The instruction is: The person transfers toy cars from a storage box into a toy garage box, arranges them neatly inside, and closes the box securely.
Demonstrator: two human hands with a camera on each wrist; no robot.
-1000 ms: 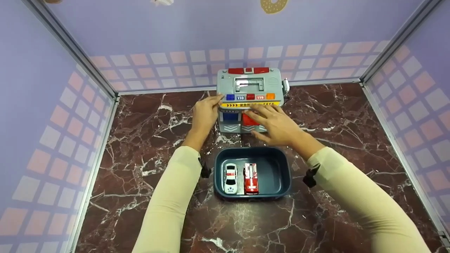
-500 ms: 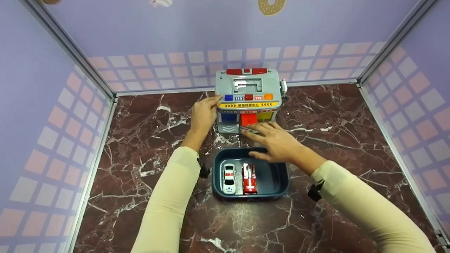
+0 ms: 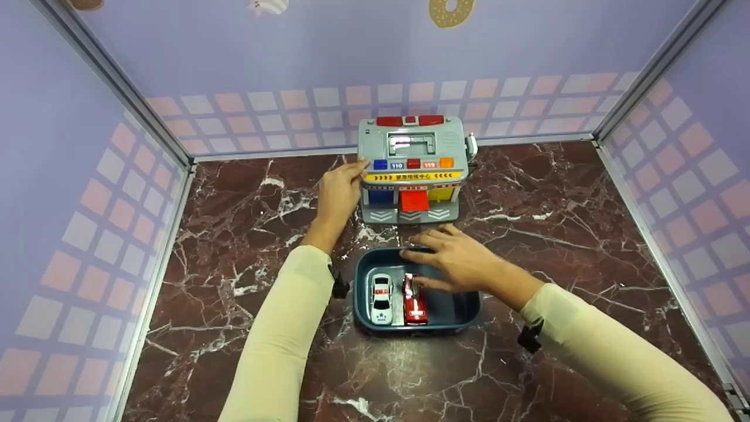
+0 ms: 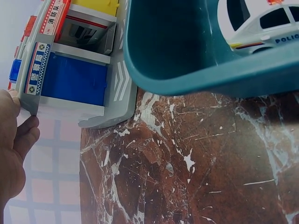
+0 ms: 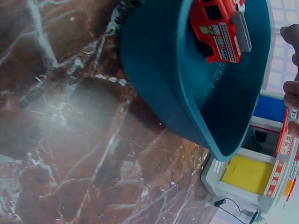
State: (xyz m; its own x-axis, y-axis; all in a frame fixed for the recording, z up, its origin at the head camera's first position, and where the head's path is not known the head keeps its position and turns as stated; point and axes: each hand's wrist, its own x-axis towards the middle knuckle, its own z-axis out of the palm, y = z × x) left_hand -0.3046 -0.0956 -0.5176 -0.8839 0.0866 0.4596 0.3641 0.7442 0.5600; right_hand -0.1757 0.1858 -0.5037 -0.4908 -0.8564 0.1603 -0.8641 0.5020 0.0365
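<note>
A grey toy emergency station [image 3: 410,213] with blue, red and yellow doors stands by the back wall. Its red middle door [image 3: 415,201] is swung outward; the blue door [image 4: 74,80] is down. My left hand [image 3: 338,196] pinches the left front corner of the station's roof, as the left wrist view shows. Over the dark teal bin [image 3: 362,258] hovers my right hand [image 3: 463,261], fingers spread and holding nothing. Inside the bin lie a white toy police car [image 3: 381,300] and a red toy fire truck [image 3: 415,308]; the right hand's thumb overlaps the truck's far end.
Dark red marbled tabletop [image 3: 246,252] surrounds the bin and station. Purple panels with pink and white squares [image 3: 293,123] close off the back and both sides. A white piece [image 3: 471,146] on the station's right side has a thin black cord [image 5: 233,207] near it.
My right hand has left the station's front and come back toward me, over the bin. The red door, partly covered before, now shows fully. My left hand has stayed at the roof corner.
</note>
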